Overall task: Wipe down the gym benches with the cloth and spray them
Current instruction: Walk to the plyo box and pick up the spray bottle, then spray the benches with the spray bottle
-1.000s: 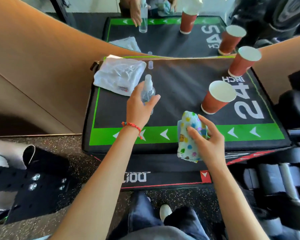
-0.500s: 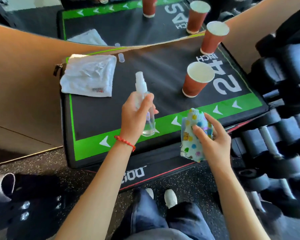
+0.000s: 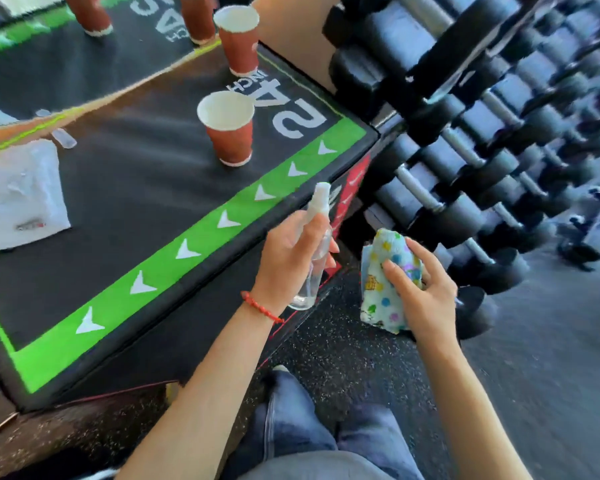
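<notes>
My left hand [image 3: 288,261] grips a small clear spray bottle [image 3: 315,244] upright, just past the right front corner of a black padded box [image 3: 146,188] with a green arrow stripe and "24 INCH" lettering. My right hand [image 3: 420,289] holds a folded light-blue cloth [image 3: 383,292] with coloured dots, lifted over the speckled floor to the right of the box. Both hands are off the box top.
Two red paper cups [image 3: 229,129] [image 3: 238,39] stand on the box top, with a white folded towel [image 3: 18,195] and a small clear cap [image 3: 64,137] at the left. A rack of black dumbbells [image 3: 465,133] fills the right side. A mirror behind reflects the box.
My left hand lifted the spray bottle off the box top and carried it right, past the box's corner. The cloth hand moved right too, and my view swung toward the dumbbell rack.
</notes>
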`<state>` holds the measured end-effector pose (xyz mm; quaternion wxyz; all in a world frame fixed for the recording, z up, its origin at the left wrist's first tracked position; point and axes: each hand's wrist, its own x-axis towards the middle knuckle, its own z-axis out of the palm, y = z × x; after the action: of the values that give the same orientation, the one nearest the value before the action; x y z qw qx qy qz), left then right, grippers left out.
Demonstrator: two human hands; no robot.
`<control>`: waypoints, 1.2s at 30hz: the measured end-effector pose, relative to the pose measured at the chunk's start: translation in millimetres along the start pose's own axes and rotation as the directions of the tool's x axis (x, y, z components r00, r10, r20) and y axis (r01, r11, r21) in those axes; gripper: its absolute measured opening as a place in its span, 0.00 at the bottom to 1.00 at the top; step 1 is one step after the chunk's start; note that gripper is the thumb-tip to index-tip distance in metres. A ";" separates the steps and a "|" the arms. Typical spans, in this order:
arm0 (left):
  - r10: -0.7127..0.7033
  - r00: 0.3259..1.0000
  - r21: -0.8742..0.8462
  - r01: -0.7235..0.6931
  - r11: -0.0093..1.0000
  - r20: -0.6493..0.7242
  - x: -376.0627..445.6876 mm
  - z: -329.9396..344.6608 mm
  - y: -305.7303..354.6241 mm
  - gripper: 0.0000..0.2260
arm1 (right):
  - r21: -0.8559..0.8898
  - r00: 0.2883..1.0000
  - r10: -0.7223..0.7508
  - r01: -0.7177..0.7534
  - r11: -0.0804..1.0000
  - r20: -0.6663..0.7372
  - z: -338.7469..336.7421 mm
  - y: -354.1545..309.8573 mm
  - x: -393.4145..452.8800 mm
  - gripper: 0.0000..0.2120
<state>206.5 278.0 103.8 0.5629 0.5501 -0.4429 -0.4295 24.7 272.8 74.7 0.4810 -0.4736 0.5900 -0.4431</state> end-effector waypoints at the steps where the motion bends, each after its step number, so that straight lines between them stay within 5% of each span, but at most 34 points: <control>1: 0.002 0.998 -0.023 -0.001 1.000 0.059 -3.0 15.4 -0.3 0.21 | 0.017 0.999 0.014 -0.013 1.000 -0.035 -15.4 3.9 -3.6 0.17; 10: -0.048 0.889 -0.055 0.082 0.995 0.455 -68.5 177.8 -6.7 0.11 | 0.112 0.936 0.115 -0.083 0.990 -0.331 -175.2 50.2 -62.6 0.18; 19: -0.111 0.638 -0.002 0.174 0.985 0.762 -156.5 330.0 -16.5 0.05 | 0.187 0.773 0.202 -0.109 0.976 -0.602 -324.3 100.8 -147.3 0.17; 25: -0.180 0.423 0.052 0.296 0.954 0.888 -203.2 410.8 -19.5 0.04 | 0.248 0.558 0.262 -0.102 0.963 -0.788 -378.3 121.7 -198.9 0.18; 36: -0.278 -0.178 0.312 0.203 0.928 0.944 -249.5 525.6 -39.8 0.03 | 0.360 0.004 0.362 -0.108 0.927 -0.932 -399.0 148.2 -252.7 0.20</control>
<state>-363.4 393.6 58.9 -0.0635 0.1303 -0.6101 -0.7790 -366.4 572.1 24.9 0.0516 0.1143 0.7824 -0.6100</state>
